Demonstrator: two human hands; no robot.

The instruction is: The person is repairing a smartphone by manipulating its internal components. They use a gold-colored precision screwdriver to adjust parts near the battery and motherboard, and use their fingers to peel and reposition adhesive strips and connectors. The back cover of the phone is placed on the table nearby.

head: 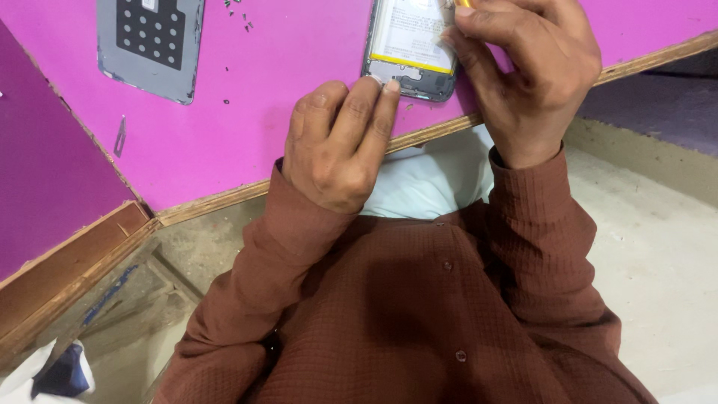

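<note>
An opened phone (407, 52) lies on the pink table (284, 90) near its front edge, its pale battery and inner frame showing. My left hand (340, 142) rests on the table's edge, fingers curled, with fingertips pressing the phone's lower left corner. My right hand (523, 71) hovers over the phone's right side, fingers pinched around a thin tool with a yellow tip (464, 4), mostly hidden by the hand.
A grey phone back cover (149, 45) with a black dotted pad lies at the table's far left. Tiny screws (239, 15) are scattered beside it. A small metal blade (120, 136) lies near the left edge. Concrete floor shows below.
</note>
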